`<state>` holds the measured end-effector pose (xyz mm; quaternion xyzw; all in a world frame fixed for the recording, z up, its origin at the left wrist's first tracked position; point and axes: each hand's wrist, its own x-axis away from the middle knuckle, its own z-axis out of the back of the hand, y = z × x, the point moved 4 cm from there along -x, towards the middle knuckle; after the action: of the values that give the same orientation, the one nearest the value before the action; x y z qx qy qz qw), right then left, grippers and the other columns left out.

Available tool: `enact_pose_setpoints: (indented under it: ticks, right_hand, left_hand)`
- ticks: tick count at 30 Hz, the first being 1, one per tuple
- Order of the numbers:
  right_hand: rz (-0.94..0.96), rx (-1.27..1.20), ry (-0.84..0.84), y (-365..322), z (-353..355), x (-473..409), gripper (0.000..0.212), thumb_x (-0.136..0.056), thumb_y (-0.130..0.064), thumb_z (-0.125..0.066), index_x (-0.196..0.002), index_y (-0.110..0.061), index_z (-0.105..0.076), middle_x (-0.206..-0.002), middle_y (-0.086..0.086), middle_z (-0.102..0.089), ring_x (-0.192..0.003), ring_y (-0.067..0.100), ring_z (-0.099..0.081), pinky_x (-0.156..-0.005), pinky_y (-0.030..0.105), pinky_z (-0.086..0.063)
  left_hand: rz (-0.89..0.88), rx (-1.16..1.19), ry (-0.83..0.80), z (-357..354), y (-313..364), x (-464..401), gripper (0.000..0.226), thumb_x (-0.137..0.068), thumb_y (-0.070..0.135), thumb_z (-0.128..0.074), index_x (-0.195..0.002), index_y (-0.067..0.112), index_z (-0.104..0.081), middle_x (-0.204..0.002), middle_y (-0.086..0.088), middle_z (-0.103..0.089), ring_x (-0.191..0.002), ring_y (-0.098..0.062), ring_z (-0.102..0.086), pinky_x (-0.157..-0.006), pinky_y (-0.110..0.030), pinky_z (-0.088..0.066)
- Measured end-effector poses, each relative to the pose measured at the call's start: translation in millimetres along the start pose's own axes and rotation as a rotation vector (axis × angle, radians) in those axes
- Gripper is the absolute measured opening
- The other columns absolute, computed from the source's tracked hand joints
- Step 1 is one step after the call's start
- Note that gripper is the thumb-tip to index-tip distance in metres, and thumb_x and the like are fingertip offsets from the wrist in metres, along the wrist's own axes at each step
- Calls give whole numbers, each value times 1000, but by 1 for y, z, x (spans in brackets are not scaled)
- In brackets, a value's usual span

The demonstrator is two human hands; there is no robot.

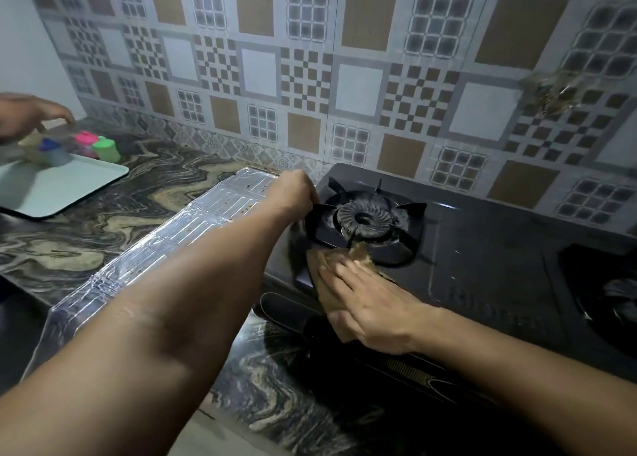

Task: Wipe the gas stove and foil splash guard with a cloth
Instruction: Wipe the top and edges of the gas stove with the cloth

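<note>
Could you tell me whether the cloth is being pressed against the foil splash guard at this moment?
No, the right hand presses the cloth flat on the gas stove top beside the burner, while the foil splash guard stands apart to its left.

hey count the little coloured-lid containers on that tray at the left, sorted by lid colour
Small containers on the pale rectangular tray:
Blue lid: 1
Pink lid: 1
Green lid: 1
Total: 3. A blurred hand of another person reaches over them, so any more behind it cannot be told.

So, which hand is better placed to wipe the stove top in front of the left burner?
The right hand: it already presses the cloth flat on the stove there. The left hand grips the pan support.
</note>
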<state>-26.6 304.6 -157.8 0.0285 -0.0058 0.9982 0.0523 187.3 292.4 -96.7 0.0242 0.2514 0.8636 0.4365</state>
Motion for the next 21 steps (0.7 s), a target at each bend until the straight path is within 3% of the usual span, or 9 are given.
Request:
enact_pose_setpoints:
  ticks: [3,6,8,10,13,15,17,19,21]
  right_hand:
    - [-5,0,-68,0,-1,16,70,-100,-47,-22,-153,-13,9,-162,6,14,-146,14,22,-111,22,21]
    - [-9,15,-94,-2,-3,2,72,-99,-49,-22,-153,-14,11,-162,7,14,-147,18,21,-114,26,19]
    - [4,41,-71,-7,-1,-15,77,-92,-53,-16,-154,-10,2,-162,13,3,-149,25,10,-118,31,12]
    - [19,67,-20,-10,-2,-34,78,-90,-53,-19,-152,-5,-14,-159,19,-14,-148,33,-9,-122,41,-5]
    - [15,57,12,-18,-3,-61,76,-91,-51,-22,-149,-2,-26,-153,22,-29,-143,38,-24,-117,48,-23]
    - [-11,53,14,-20,-5,-78,81,-89,-54,-15,-150,-2,-21,-156,21,-23,-146,36,-18,-119,47,-17]
    - [-32,65,9,-25,-3,-95,83,-89,-56,-11,-152,-1,-12,-158,22,-14,-147,36,-10,-120,47,-10]
    - [-56,24,-22,-29,0,-109,79,-96,-54,-19,-153,-3,1,-160,20,1,-148,36,2,-121,48,-4]
    - [-96,-25,-78,-33,1,-117,78,-99,-53,-22,-152,-6,12,-160,16,16,-147,33,16,-121,48,2]
  left_hand:
    - [-12,4,-1,0,-2,-1,20,-82,9,-70,-90,24,-80,-93,-4,-75,-88,-25,-69,-68,-29,-49]
    - [-28,56,-54,-3,-10,-6,21,-81,7,-69,-90,23,-80,-92,-5,-76,-88,-22,-69,-71,-27,-51]
    - [-53,69,-106,-2,-10,-10,25,-82,3,-65,-94,19,-80,-95,-5,-76,-89,-20,-68,-71,-22,-47]
    - [-71,78,-170,1,-7,-12,28,-84,2,-62,-99,17,-79,-100,-4,-75,-91,-18,-67,-74,-20,-46]
    - [-108,67,-316,6,-7,-14,25,-90,8,-61,-109,16,-75,-114,-3,-72,-104,-20,-64,-89,-25,-48]
    - [-75,201,-398,10,-18,-10,31,-92,6,-60,-122,8,-67,-128,-7,-65,-114,-22,-60,-101,-31,-46]
    - [39,424,-384,17,-42,-3,35,-94,-3,-51,-128,0,-60,-132,-13,-60,-113,-23,-58,-90,-28,-50]
    - [208,490,-301,21,-77,7,31,-95,-3,-45,-121,-5,-62,-125,-17,-63,-99,-26,-61,-78,-32,-50]
    - [346,453,-354,18,-112,24,26,-95,0,-46,-111,-7,-64,-114,-19,-68,-92,-30,-65,-83,-44,-52]
